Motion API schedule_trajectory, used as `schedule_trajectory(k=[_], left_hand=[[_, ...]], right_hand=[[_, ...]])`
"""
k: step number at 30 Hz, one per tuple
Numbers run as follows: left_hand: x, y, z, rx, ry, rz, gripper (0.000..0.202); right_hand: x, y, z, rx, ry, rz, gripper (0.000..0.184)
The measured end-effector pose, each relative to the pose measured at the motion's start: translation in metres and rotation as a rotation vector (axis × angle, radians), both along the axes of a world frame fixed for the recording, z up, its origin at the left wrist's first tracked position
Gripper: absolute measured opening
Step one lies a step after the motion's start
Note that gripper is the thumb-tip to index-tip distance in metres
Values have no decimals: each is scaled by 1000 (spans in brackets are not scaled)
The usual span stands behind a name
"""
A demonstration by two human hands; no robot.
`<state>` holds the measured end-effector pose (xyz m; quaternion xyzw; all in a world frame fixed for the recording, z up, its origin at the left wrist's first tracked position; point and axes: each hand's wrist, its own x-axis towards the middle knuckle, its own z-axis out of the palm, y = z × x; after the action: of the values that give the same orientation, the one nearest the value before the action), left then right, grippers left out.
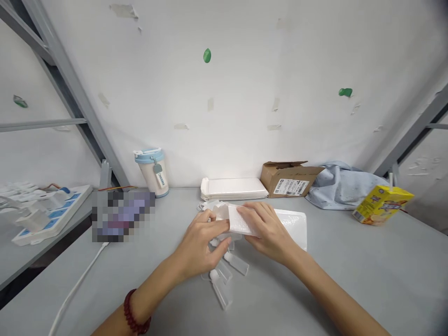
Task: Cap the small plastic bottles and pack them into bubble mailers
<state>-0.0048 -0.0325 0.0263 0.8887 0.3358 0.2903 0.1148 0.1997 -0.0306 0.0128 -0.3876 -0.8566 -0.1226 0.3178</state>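
Observation:
A white padded bubble envelope [240,223] is raised above the table between my hands. My right hand [271,231] grips it from the right, fingers over the top and thumb below. My left hand [206,240] is closed at its left, open-looking end, with the index finger against the edge and the thumb lower down. Below my hands lie several small clear plastic bottles, one bottle [220,289] nearest me and another bottle [237,262] farther back. Others are partly hidden by my left hand. Another white envelope [296,228] lies flat behind my right hand.
A stack of white envelopes [234,188] and an opened cardboard box [287,179] stand by the wall. Rightward are a pale blue cloth [336,186] and a yellow drink carton [381,205]. Leftward are a tumbler [154,172], a blurred-out device [122,217], its cable [79,284] and a power strip [52,217].

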Motion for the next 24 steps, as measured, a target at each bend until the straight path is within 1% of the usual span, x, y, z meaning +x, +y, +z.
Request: schedule_trajectory(k=[2,4,6,8,11,15,17,20,24], left_hand=[[-1,1,-1,31,-42,21,23],[-4,4,-1,62,-133,58,25],[-8,6,1,63,-213,97,22],[-11,9,4,32,-233,129,16],[-15,10,6,-67,-170,138,14],[-15,9,-1,-342,6,11,22],[-13,8,-7,-389,86,-42,28],[-8,5,-12,-315,163,-50,31],[-4,4,-14,-195,192,-11,30]], right_hand=[[3,2,-1,6,4,-11,49],[7,5,-1,8,9,-35,52],[11,8,-1,4,14,-65,53],[15,10,-1,-1,23,-92,52],[19,13,0,9,41,-106,53],[22,16,-1,9,47,-133,52],[22,16,-1,0,43,-145,51],[22,16,-2,-8,35,-143,51],[21,16,-2,-4,28,-137,51]])
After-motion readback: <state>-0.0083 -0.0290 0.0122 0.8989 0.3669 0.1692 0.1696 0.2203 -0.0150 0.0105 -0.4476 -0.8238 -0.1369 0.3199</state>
